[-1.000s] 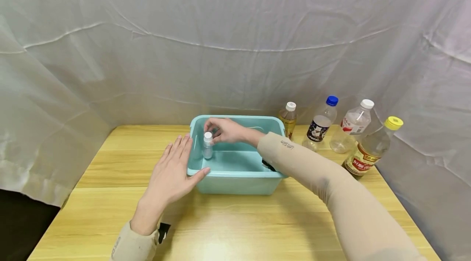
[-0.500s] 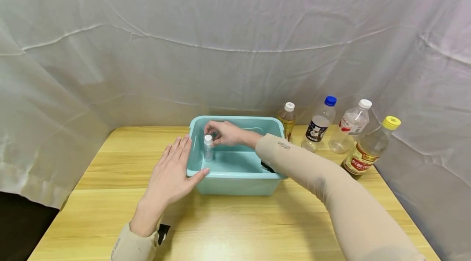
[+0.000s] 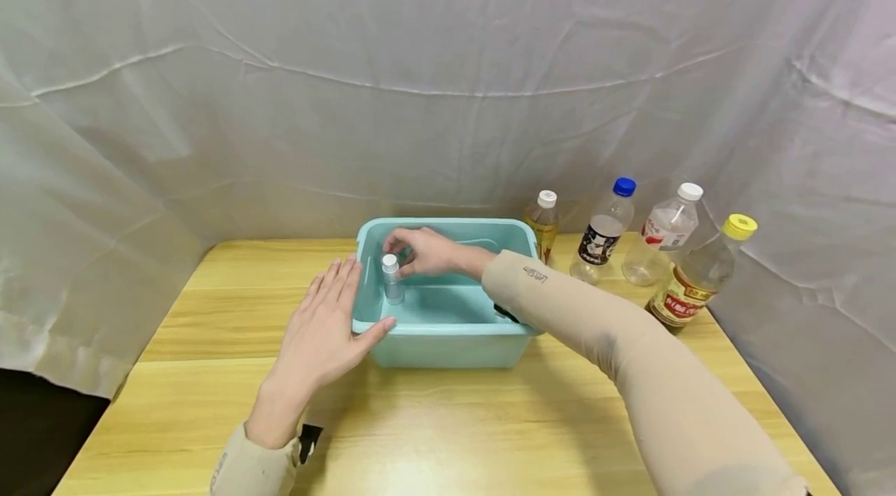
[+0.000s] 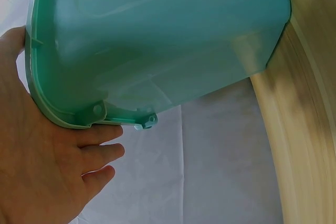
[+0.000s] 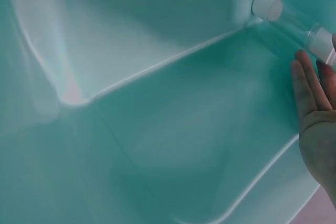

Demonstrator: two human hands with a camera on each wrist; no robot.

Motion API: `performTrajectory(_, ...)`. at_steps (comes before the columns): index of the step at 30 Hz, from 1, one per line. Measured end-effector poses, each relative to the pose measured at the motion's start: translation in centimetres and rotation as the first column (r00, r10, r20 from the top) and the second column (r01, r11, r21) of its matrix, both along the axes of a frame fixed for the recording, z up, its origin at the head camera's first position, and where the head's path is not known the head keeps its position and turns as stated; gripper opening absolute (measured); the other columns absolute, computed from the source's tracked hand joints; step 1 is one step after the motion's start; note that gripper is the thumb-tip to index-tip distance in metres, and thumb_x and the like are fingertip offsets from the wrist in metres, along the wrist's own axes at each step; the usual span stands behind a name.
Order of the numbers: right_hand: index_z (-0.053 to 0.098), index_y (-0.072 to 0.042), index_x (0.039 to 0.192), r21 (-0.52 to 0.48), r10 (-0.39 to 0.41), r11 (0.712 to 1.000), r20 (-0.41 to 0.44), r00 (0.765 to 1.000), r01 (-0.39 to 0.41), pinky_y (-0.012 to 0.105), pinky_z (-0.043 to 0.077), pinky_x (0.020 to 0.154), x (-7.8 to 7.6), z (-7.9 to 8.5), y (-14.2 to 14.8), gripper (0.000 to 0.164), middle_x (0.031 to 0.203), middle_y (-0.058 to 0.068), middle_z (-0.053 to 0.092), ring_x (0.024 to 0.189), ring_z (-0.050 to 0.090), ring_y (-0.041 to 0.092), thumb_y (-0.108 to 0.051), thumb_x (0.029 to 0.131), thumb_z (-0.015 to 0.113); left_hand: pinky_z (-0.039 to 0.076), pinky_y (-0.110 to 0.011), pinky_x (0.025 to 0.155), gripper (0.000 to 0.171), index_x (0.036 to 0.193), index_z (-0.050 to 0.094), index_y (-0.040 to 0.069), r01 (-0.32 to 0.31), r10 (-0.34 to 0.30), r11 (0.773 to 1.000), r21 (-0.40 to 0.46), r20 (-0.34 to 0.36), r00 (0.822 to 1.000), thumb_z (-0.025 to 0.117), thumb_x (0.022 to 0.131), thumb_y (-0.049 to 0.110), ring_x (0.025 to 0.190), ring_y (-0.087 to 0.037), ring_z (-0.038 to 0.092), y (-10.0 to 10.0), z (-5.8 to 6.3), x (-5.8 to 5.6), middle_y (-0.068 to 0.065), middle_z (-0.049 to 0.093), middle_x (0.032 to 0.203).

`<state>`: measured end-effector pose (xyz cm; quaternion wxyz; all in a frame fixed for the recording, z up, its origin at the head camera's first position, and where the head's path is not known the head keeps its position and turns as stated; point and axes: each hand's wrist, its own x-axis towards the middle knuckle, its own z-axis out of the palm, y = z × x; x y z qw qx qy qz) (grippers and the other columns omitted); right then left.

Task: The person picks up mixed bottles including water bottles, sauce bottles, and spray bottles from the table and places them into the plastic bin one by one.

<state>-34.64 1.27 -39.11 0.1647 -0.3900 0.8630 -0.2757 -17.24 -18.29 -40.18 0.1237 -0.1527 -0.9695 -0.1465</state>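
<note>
A light teal plastic bin (image 3: 455,330) stands on the wooden table. Inside it, near the left wall, is a small clear bottle (image 3: 394,291) with a white cap, leaning slightly left. My right hand (image 3: 430,253) reaches in from the right, thumb and forefinger bent around the cap and neck. In the right wrist view, the fingers (image 5: 310,85) lie along one end of that bottle (image 5: 291,24). Against the bin's left rim rests my left hand (image 3: 325,325), its fingers straight and its thumb spread onto the front rim. The left wrist view shows straight fingers (image 4: 102,156) just outside the rim.
To the right of the bin stand several bottles: a brown-tinted one (image 3: 542,228) with a white cap, one with a blue cap (image 3: 603,235), a clear one (image 3: 661,239), and a yellow-capped one (image 3: 689,286). Grey cloth (image 3: 448,92) hangs behind the table.
The small bottle's top has tipped a little to the left, and my right fingers stay around it. My left hand keeps its place on the rim. The view has shifted slightly.
</note>
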Motion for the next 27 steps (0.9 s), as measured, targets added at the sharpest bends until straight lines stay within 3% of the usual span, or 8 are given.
performTrajectory(19,0.047,-0.008,0.15,0.01,-0.006,1.0,0.003,1.0,0.006,0.031,0.056,0.1,0.8,2.4,0.7,0.061,0.144,0.009,0.061,0.12,0.068,0.028,-0.018,0.098,0.075,0.017,-0.053,0.129,0.101,0.161,0.029,-0.004,0.009,-0.009,1.0,0.013,-0.01,1.0,0.05,0.098,0.072,0.157,-0.038,0.022,0.0,0.1,0.0,-0.02,0.027,0.169)
performTrajectory(27,0.044,-0.007,0.154,0.039,0.007,0.999,-0.085,0.996,-0.004,0.04,0.051,0.109,1.2,4.9,1.3,0.067,0.147,0.011,0.06,0.128,0.063,0.035,-0.025,0.097,0.076,0.018,-0.054,0.128,0.1,0.161,0.029,-0.005,0.011,-0.011,1.0,0.016,-0.01,1.0,0.051,0.098,0.07,0.157,-0.039,0.023,0.0,0.2,0.1,-0.021,0.028,0.168)
